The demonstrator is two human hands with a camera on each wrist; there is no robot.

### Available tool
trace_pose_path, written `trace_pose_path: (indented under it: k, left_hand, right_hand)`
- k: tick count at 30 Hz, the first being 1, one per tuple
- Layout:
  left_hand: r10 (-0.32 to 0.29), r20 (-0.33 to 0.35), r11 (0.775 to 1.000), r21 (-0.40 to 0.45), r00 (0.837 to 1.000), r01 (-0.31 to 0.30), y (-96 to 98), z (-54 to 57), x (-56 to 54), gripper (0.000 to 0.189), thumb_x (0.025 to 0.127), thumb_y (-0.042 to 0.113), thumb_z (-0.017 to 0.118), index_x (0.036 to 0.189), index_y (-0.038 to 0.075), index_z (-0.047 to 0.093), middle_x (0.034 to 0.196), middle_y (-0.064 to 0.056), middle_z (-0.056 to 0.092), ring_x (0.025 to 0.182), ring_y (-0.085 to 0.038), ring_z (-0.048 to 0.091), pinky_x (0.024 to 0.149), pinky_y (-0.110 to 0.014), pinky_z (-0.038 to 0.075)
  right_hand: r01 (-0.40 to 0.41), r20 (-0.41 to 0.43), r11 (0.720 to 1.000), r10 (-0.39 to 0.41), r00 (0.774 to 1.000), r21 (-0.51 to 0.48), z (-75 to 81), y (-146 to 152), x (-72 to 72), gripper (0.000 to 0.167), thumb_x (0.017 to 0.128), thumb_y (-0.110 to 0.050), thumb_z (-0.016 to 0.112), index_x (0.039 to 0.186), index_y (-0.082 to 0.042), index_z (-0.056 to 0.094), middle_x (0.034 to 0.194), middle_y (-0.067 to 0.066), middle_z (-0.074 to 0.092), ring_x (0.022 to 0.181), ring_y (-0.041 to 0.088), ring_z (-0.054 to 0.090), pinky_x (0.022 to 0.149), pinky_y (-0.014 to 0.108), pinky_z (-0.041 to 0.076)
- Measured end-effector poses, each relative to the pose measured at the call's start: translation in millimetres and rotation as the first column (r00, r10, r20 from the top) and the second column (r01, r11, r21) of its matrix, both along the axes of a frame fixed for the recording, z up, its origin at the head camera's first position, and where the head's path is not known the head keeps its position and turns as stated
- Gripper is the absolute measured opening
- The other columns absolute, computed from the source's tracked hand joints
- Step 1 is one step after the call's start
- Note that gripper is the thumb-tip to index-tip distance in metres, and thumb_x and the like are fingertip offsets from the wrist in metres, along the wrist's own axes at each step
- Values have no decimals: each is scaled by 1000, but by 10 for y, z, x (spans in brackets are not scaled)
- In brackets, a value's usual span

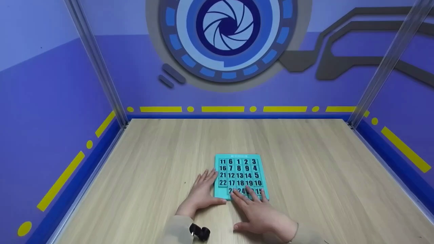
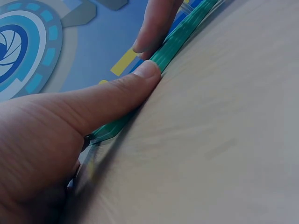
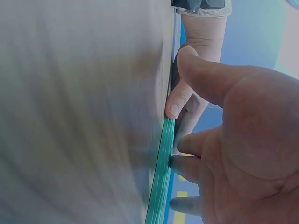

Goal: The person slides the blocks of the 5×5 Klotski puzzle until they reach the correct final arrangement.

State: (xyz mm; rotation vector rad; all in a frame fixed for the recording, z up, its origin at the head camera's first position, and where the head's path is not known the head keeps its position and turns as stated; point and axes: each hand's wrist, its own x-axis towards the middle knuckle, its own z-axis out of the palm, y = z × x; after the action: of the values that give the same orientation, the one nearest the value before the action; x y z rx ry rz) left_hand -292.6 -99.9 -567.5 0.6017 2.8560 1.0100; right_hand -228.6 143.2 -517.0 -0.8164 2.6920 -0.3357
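The turquoise number board (image 1: pixel 239 156) lies flat on the tabletop (image 1: pixel 152 162) just ahead of my hands, its axis running away from me, with a vacant slot at its near-left corner and a partly covered tile (image 1: pixel 230 191) just right of that slot. My right hand (image 1: pixel 262 214) is nearer that tile, coming from the near-right side with fingers extended over the bottom row, the forefinger at the tile's right part and the thumb off the board. My left hand (image 1: pixel 202 193), also gripping nothing, lies along the left edge, fingers straight, thumb against the near edge below the slot.
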Motion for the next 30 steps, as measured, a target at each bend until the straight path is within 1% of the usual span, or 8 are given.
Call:
trace_pose_path:
  k: [4, 10, 15, 23, 30]
  left_hand:
    - [0, 3, 1000, 4, 1000, 0, 1, -13, -8, 113, 74, 55, 86, 161, 5, 33, 171, -14, 26, 160, -41, 15, 132, -59, 7]
    - [6, 14, 1000, 6, 1000, -6, 5, -8, -1, 113, 74, 56, 86, 161, 7, 33, 171, -13, 26, 161, -40, 14, 133, -58, 7]
    - [15, 31, 1000, 8, 999, -15, 10, 4, 3, 112, 75, 56, 86, 161, 6, 33, 171, -12, 27, 161, -39, 14, 133, -58, 8]
    - [11, 22, 1000, -4, 1000, -11, 15, 10, 10, 113, 75, 55, 86, 160, 5, 33, 170, -13, 27, 161, -40, 15, 132, -59, 9]
    - [8, 8, 1000, -11, 1000, -8, 9, 2, 2, 112, 75, 53, 88, 159, 3, 34, 170, -15, 29, 160, -41, 17, 132, -59, 11]
  right_hand:
    - [-1, 1, 1000, 1, 1000, -1, 7, 0, -3, 100, 87, -72, 63, 165, -21, 26, 173, 1, 26, 158, 48, 14, 116, 86, 4]
    - [-3, -11, 1000, 3, 1000, -8, 0, -51, -44, 99, 88, -73, 60, 165, -21, 25, 173, 3, 22, 159, 46, 11, 115, 87, 5]
    - [13, -22, 1000, -13, 1000, -18, -8, -129, -130, 98, 89, -73, 58, 165, -20, 25, 174, 3, 18, 160, 45, 10, 116, 86, 4]
    - [46, -44, 999, -47, 998, -24, -43, -250, -285, 96, 91, -72, 57, 164, -18, 26, 175, 6, 14, 160, 45, 8, 117, 85, 5]
    - [56, -57, 998, -56, 997, -11, -54, -296, -352, 94, 92, -71, 57, 164, -19, 28, 175, 8, 16, 160, 45, 10, 118, 84, 8]
